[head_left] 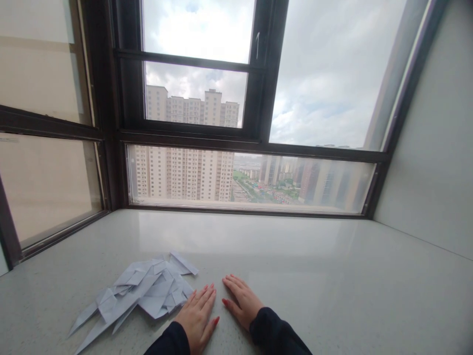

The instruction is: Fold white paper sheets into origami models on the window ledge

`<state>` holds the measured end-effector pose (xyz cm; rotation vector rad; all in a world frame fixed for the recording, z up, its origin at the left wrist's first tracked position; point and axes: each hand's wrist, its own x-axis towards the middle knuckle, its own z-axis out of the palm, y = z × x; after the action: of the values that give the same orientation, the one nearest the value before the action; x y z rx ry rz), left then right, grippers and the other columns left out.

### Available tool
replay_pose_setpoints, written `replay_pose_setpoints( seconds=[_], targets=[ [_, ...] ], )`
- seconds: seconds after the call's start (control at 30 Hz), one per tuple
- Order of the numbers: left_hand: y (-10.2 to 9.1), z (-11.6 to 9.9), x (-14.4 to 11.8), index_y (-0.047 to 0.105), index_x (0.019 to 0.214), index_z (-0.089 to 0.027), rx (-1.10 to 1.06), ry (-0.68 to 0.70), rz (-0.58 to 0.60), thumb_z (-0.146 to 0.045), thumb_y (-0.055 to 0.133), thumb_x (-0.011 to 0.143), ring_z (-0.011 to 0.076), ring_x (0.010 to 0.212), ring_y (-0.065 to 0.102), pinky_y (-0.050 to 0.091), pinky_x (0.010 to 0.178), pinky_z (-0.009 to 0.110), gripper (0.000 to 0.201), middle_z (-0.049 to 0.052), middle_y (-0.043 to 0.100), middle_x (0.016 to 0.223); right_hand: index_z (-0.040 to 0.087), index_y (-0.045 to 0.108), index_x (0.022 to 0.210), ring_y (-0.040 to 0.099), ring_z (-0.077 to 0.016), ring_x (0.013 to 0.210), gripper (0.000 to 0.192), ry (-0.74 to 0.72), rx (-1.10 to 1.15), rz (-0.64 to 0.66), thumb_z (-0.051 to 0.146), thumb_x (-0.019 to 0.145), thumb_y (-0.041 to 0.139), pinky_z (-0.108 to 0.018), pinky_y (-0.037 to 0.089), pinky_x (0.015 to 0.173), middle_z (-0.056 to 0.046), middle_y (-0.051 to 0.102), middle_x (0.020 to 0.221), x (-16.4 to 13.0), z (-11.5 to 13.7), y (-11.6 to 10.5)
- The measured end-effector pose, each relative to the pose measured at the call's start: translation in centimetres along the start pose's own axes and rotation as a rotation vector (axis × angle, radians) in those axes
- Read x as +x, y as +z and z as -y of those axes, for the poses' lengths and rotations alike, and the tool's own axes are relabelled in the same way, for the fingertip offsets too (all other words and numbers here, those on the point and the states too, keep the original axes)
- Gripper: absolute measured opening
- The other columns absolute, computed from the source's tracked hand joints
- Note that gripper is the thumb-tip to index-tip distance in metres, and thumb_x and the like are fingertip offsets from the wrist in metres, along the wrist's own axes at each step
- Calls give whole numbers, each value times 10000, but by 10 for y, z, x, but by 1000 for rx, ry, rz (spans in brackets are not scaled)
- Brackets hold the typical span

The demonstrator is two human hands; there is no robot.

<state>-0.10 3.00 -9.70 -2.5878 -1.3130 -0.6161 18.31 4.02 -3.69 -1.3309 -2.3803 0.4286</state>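
Observation:
A pile of folded white paper pieces (148,286) lies on the pale speckled sill, left of my hands. Several pieces overlap, some with long pointed ends toward the lower left. My left hand (197,313) rests palm down at the pile's right edge, its fingers stretched out and its thumb apart. Whether its fingertips touch the paper I cannot tell. A short gap to the right, my right hand (240,301) also lies flat on the sill, fingers extended to the upper left. Neither hand holds anything.
The speckled stone sill (332,281) spreads around both hands. Behind it stands a dark-framed window (251,148), with tall buildings (185,172) outside. Another window pane (48,182) bounds the left side, and a white wall (432,162) the right.

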Motion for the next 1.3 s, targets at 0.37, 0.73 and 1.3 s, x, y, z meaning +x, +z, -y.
replay_pose_setpoints(
  seconds=[0.37, 0.73, 1.3],
  targets=[
    [8, 9, -1, 271, 1295, -194, -12, 44, 39, -449, 290, 828, 227, 1156, 390, 344, 940, 366, 532, 82, 426, 1280, 78, 450, 1187, 337, -233, 1182, 483, -16, -5, -26, 353, 792, 400, -365, 256, 995, -136, 444, 1245, 0, -2, 3],
    [0, 4, 1, 300, 1283, -206, -33, 29, 46, -459, 305, 822, 215, 1148, 400, 334, 946, 341, 525, 75, 444, 1267, 101, 449, 1190, 335, -228, 1184, 483, -17, -2, -28, 366, 790, 394, -373, 252, 996, -121, 441, 1251, 0, -3, 2],
    [-2, 1, 2, 320, 1274, -204, -28, 10, 24, -472, 297, 819, 219, 1138, 410, 340, 941, 353, 529, 76, 460, 1254, 102, 447, 1192, 331, -225, 1187, 475, -7, -8, -29, 351, 792, 388, -370, 247, 999, -117, 439, 1253, 0, -3, 3]
  ],
)
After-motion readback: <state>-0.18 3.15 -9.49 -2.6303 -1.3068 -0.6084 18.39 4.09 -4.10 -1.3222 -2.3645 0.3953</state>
